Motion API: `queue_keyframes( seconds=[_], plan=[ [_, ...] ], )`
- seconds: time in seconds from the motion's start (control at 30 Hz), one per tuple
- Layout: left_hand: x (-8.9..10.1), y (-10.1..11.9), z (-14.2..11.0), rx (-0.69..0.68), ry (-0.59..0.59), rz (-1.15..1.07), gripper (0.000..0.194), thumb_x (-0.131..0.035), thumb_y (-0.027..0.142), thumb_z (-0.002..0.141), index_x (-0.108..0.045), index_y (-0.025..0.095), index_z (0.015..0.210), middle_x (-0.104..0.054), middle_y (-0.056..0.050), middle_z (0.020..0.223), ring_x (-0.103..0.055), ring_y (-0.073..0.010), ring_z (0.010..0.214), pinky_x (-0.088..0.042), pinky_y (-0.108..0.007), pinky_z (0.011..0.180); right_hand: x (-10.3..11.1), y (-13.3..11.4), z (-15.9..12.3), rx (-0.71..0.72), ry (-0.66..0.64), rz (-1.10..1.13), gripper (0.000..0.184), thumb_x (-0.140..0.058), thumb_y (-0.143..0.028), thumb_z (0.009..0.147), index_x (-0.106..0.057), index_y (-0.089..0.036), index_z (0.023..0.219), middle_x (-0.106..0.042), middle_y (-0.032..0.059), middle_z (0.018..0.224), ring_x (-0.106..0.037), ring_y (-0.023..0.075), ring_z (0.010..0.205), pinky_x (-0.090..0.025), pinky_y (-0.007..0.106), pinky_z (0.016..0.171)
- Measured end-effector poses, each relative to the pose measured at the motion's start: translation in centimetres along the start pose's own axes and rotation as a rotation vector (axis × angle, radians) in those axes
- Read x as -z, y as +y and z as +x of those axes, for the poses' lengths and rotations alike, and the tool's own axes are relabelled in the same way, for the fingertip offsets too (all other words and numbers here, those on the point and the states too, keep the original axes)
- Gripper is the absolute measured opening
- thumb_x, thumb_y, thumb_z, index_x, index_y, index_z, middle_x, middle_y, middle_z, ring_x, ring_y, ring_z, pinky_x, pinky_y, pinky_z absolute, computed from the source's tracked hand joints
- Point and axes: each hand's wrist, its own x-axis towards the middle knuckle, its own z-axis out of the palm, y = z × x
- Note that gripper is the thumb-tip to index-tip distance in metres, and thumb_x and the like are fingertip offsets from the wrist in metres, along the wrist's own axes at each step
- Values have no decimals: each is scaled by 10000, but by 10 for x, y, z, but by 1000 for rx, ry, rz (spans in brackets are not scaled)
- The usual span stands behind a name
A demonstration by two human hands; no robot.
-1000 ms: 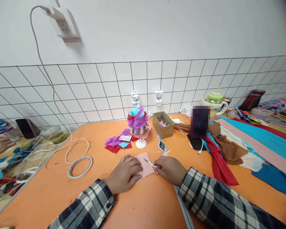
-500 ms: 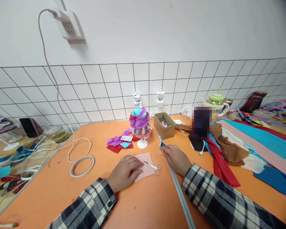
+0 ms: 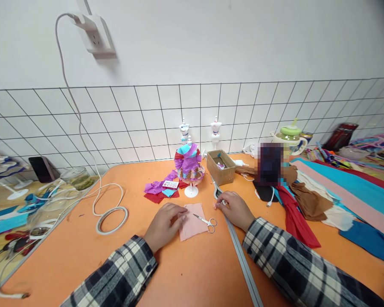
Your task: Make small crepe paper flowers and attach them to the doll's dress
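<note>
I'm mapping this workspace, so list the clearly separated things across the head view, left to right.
Black rectangular phone, white ring-shaped tape roll, left hand, small silver metal scissors, right hand, long red fabric strip, dark blue fabric piece.

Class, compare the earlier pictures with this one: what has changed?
The right hand let go of the small scissors, which now lie partly on the pink cloth, and moved forward and slightly right to a pink scrap; whether its grip holds that is unclear. The left hand shifted left, uncovering more cloth. The dressed mannequin, cardboard box and tape roll stayed put.
</note>
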Motion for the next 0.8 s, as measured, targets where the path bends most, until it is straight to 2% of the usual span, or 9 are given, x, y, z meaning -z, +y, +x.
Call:
queue_keyframes(
  seconds=[0.13,0.23,0.3,0.37,0.47,0.57,0.63,0.8],
  plan=[
    [5,4,0,-32,20,8,202,-529,295,898,-673,202,1005,-684,-83,959,-589,-219,927,-460,-379,838,3,-16,-12,13,-167,221,49,-664,-205,772,-667,-195,725,-646,5,795,-591,154,783,-424,270,732],
    [3,22,-3,-51,66,59,191,-584,369,852,-698,228,913,-662,-75,965,-552,-247,948,-416,-420,836,-4,-35,-23,42,-167,287,32,-661,-178,755,-663,-190,725,-639,1,791,-590,137,764,-422,249,711],
    [-2,34,-5,-26,78,91,230,-608,443,820,-706,241,872,-645,-76,1005,-519,-274,986,-383,-446,829,-10,-45,-30,66,-182,286,30,-666,-179,745,-663,-195,721,-629,-5,785,-584,128,751,-416,235,684],
    [-5,40,-5,-20,32,88,245,-577,446,845,-694,231,830,-647,-69,955,-518,-257,941,-372,-433,805,-15,-49,-33,74,-246,253,31,-688,-219,736,-668,-204,718,-628,-12,779,-583,123,729,-408,230,661],
    [-6,34,-2,-1,15,88,249,-524,395,887,-677,212,816,-651,-61,897,-517,-232,887,-369,-418,793,-17,-44,-34,52,-314,168,80,-714,-293,731,-687,-219,742,-641,-15,797,-593,125,720,-400,237,653],
    [-4,24,2,2,28,110,258,-515,384,897,-673,203,804,-656,-61,878,-517,-229,878,-376,-411,795,-14,-36,-30,69,-325,90,99,-666,-330,793,-721,-252,768,-651,-14,814,-606,134,757,-394,248,677],
    [-5,24,2,-67,-7,117,244,-531,392,890,-680,209,829,-667,-59,890,-524,-228,887,-381,-409,810,-12,-32,-28,107,-319,49,142,-612,-317,842,-737,-274,789,-659,-13,828,-611,138,793,-391,252,700],
    [-14,39,-1,-441,-244,140,281,-531,381,905,-647,266,1133,-694,-42,1096,-525,-239,1066,-355,-418,951,-10,-32,-27,154,-300,-16,104,-626,-272,822,-729,-261,820,-663,-13,830,-609,140,802,-389,248,696]
  ],
)
